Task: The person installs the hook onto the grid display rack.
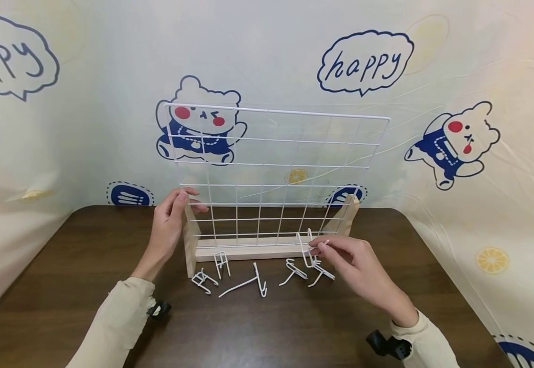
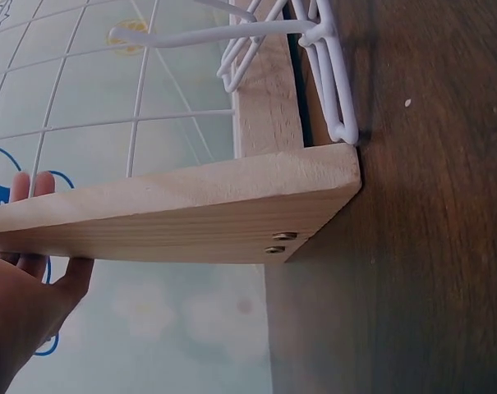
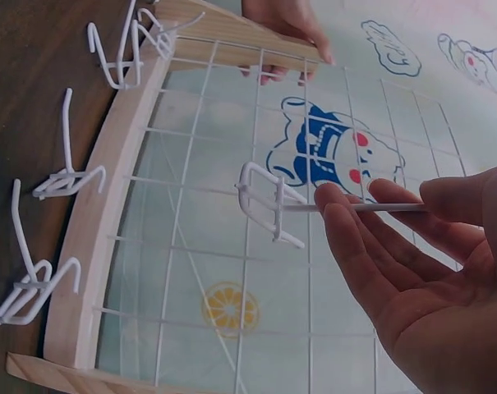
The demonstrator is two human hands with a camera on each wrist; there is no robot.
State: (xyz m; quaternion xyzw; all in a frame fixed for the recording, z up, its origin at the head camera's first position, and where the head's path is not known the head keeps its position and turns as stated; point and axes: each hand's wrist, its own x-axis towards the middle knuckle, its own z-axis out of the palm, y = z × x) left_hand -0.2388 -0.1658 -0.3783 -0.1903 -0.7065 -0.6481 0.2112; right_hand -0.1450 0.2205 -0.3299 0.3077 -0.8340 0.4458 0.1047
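A white wire grid rack [image 1: 267, 166] stands in a light wooden frame whose base board [image 1: 253, 249] runs along the bottom. My left hand [image 1: 170, 217] grips the upper end of the left wooden side piece [image 2: 190, 222], fingers behind it and thumb on the near side. In my right hand [image 1: 356, 263] a white wire hook [image 3: 279, 207] is pinched by its straight prong between thumb and fingers. Its looped back end points at the grid, in front of the lower right part of the mesh.
Several more white hooks lie on the brown table [image 1: 230, 332] before the base board: one hook [image 1: 204, 281] at left, a long one [image 1: 253, 281] mid-table, another [image 1: 293, 272] at right. A printed cloth [image 1: 276, 56] hangs behind the table.
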